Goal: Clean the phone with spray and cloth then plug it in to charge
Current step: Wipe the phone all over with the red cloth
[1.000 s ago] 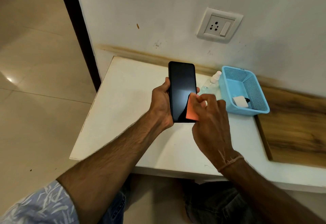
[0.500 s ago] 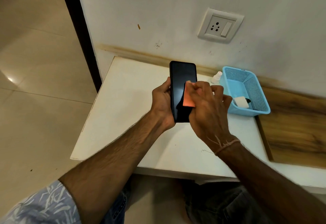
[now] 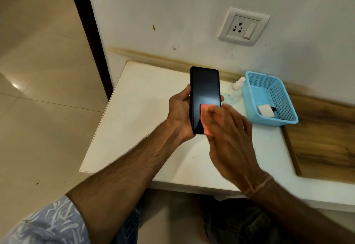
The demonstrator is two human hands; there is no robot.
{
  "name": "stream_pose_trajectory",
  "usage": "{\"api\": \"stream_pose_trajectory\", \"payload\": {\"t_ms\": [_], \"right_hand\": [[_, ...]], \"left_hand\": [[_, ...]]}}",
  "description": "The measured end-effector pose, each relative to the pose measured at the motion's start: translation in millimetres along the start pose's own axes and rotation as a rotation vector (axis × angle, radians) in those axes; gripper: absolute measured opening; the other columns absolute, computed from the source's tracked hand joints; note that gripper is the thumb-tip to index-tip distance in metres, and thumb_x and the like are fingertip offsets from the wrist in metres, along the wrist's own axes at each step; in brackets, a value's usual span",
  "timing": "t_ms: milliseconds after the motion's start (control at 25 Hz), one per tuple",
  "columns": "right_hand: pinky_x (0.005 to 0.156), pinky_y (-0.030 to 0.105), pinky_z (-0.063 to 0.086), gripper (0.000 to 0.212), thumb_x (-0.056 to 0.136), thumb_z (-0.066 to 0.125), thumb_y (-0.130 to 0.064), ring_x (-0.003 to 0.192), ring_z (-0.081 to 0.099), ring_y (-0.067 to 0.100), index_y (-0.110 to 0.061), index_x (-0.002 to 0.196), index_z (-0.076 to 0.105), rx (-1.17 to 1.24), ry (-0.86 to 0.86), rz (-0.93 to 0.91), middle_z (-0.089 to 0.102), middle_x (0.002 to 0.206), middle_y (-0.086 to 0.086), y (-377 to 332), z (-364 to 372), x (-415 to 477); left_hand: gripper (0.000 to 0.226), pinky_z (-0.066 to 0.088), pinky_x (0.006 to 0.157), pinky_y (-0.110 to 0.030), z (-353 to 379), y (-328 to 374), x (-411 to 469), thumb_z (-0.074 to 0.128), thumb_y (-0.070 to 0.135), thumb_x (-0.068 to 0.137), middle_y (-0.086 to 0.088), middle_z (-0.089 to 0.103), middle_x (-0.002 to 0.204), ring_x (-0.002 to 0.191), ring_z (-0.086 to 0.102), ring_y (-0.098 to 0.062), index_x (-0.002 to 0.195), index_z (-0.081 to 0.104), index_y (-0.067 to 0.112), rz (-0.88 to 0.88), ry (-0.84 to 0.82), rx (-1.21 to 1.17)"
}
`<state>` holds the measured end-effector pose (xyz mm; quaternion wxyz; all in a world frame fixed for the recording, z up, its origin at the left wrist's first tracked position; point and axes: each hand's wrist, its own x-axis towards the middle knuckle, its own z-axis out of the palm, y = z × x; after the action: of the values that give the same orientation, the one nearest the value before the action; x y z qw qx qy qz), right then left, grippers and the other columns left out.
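Observation:
My left hand (image 3: 179, 115) grips a black phone (image 3: 204, 88) upright above the white table (image 3: 138, 109), dark screen facing me. My right hand (image 3: 230, 134), blurred by motion, presses an orange cloth (image 3: 206, 113) against the lower part of the screen with fairly straight fingers. A small clear spray bottle (image 3: 235, 90) stands on the table just right of the phone. A white charger plug (image 3: 266, 110) with a dark cable lies in the blue basket (image 3: 276, 90). The wall socket (image 3: 244, 26) is above.
The blue mesh basket sits against the wall at the table's right. A wooden panel (image 3: 322, 138) adjoins the table on the right. A dark door frame (image 3: 86, 30) and tiled floor (image 3: 38, 90) lie to the left. My knees are under the table's front edge.
My right hand has slid the orange cloth down the screen from its middle to the lower part. The left hand and phone have stayed put.

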<state>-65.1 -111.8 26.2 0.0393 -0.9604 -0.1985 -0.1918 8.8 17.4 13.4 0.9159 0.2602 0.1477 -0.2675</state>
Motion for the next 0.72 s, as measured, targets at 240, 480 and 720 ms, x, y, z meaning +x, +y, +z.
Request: {"api": "stream_pose_trajectory", "payload": {"t_ms": [240,480,720], "right_hand": [[0.106,0.049,0.036,0.049,0.092,0.050,-0.023,0.123,0.049,0.042,-0.002,0.136,0.047,0.127,0.004,-0.003,0.053,0.132,0.024,-11.2,12.9,30.8],[0.104,0.055,0.039,0.045,0.098,0.024,-0.011,0.136,0.034,0.039,0.000,0.140,0.037,0.126,-0.157,-0.248,0.038,0.146,0.018,2.2,12.4,-27.3],[0.114,0.050,0.028,0.052,0.096,0.047,0.000,0.144,0.014,0.031,0.001,0.144,0.027,0.251,-0.096,0.036,0.023,0.153,0.017,8.0,5.6,27.3]], "left_hand": [[0.062,0.059,0.079,-0.038,-1.5,-0.9,0.8,0.040,0.055,0.098,-0.017,0.072,0.106,0.090,0.070,-0.032,0.120,0.069,0.004,-0.001,0.005,0.010],[0.071,0.037,0.112,-0.053,-4.3,5.3,-0.6,0.029,0.055,0.102,-0.023,0.055,0.132,0.109,0.054,-0.037,0.147,0.046,0.003,-0.002,-0.098,-0.042],[0.064,0.047,0.104,-0.045,-1.4,0.9,3.2,0.037,0.058,0.100,-0.018,0.064,0.133,0.112,0.062,-0.033,0.135,0.062,0.010,0.039,0.021,0.092]]}}
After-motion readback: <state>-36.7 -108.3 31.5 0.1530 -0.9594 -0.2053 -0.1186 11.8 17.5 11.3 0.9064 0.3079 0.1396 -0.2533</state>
